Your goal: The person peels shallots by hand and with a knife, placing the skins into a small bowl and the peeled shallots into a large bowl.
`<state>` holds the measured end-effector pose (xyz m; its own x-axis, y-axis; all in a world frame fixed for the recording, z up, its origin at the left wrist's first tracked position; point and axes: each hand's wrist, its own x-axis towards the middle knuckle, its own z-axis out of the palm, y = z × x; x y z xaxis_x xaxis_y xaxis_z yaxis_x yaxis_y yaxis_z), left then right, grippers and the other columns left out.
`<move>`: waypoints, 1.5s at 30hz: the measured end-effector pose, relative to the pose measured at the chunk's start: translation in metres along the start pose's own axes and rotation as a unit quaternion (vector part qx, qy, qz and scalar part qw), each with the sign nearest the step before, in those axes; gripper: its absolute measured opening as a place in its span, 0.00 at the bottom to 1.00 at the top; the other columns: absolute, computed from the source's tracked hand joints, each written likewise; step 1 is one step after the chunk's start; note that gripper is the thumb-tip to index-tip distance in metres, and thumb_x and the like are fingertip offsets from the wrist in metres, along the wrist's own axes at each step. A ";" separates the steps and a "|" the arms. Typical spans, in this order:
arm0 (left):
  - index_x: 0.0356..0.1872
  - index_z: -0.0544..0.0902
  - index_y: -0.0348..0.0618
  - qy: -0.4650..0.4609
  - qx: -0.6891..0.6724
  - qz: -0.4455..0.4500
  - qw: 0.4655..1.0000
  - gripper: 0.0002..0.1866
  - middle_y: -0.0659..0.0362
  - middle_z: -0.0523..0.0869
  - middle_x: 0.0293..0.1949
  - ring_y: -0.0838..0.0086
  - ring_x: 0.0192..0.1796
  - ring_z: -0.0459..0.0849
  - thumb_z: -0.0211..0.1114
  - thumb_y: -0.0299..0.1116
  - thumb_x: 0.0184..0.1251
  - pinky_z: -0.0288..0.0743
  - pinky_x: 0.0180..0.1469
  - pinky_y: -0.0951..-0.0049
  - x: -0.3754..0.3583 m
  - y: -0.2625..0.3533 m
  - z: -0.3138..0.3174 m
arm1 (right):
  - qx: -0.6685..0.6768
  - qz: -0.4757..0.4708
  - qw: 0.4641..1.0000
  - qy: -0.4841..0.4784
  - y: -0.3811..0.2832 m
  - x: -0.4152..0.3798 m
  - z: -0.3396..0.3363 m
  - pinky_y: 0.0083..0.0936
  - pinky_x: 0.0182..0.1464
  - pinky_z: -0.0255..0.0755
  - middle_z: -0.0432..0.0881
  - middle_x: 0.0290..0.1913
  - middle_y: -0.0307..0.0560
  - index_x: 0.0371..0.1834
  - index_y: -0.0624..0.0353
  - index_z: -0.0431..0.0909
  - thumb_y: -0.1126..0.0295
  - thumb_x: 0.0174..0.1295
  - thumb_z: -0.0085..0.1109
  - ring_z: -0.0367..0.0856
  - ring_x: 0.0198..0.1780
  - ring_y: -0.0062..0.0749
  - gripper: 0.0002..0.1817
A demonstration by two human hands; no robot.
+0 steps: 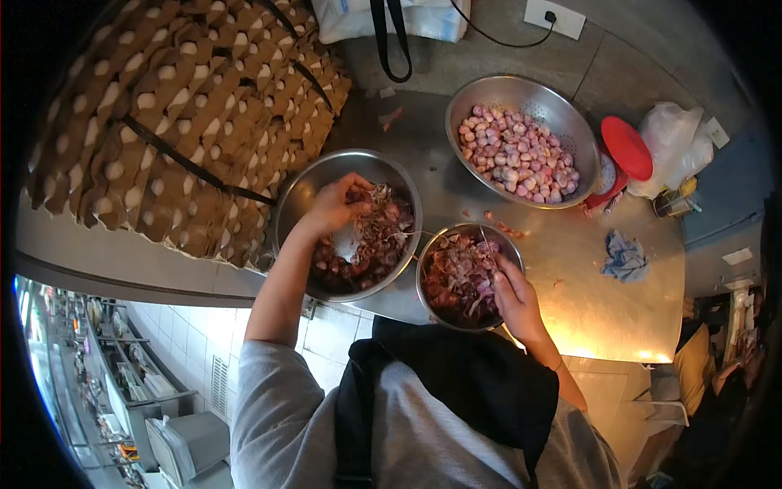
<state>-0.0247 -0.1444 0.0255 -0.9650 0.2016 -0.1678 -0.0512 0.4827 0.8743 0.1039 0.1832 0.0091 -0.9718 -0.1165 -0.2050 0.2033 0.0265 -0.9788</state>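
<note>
My left hand [332, 207] reaches into a steel bowl [293, 191], its fingers curled at a heap of dry, papery onion skins [381, 224]. Whatever those fingers pinch is hidden. Small reddish onions [342, 273] lie lower in that bowl. At the right rim of a smaller steel bowl [423, 285], my right hand [515, 300] is closed on what looks like a thin knife [486, 239], its narrow blade pointing up and away. More loose skins and purple-red onions [464, 269] fill this smaller bowl.
A steel colander [582, 134] of peeled pinkish bulbs [517, 155] stands at the back. Stacked egg trays [187, 122] with black straps crowd the left. A red scale [627, 148], a plastic bag [672, 134] and a blue cloth [626, 256] are on the right.
</note>
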 end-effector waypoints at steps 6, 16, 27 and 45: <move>0.43 0.74 0.40 0.035 -0.020 -0.046 0.998 0.16 0.58 0.77 0.34 0.75 0.34 0.79 0.64 0.21 0.51 0.78 0.35 0.76 -0.002 -0.020 -0.007 | 0.010 0.024 1.000 -0.005 -0.007 -0.003 0.000 0.12 0.30 0.63 0.72 0.31 0.35 0.58 0.64 0.64 0.67 0.65 0.45 0.64 0.27 0.13 0.20; 0.47 0.75 0.40 -0.075 -0.320 0.070 0.942 0.17 0.56 0.79 0.42 0.76 0.40 0.80 0.64 0.23 0.53 0.76 0.44 0.75 -0.041 0.067 0.043 | 0.045 -0.010 0.999 0.000 -0.012 -0.002 -0.001 0.09 0.24 0.56 0.68 0.25 0.30 0.58 0.62 0.64 0.67 0.66 0.43 0.60 0.21 0.10 0.19; 0.34 0.82 0.43 0.083 0.225 0.153 0.959 0.11 0.54 0.82 0.32 0.65 0.34 0.81 0.65 0.37 0.52 0.73 0.38 0.69 -0.039 0.061 0.028 | 0.090 -0.013 0.996 0.006 -0.011 -0.002 -0.002 0.10 0.19 0.51 0.60 0.18 0.29 0.60 0.63 0.60 0.65 0.68 0.40 0.55 0.18 0.11 0.20; 0.36 0.78 0.40 0.034 0.039 0.035 0.998 0.15 0.64 0.79 0.24 0.78 0.29 0.78 0.69 0.28 0.44 0.72 0.35 0.78 -0.045 -0.003 -0.002 | 0.068 -0.015 0.998 -0.005 -0.014 -0.002 -0.003 0.10 0.20 0.53 0.61 0.21 0.28 0.60 0.62 0.61 0.66 0.67 0.41 0.57 0.19 0.10 0.20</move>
<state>0.0189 -0.1564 0.0315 -0.9809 0.1801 -0.0730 0.0354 0.5353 0.8439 0.1021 0.1864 0.0235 -0.9765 -0.1246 -0.1759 0.1900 -0.1122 -0.9754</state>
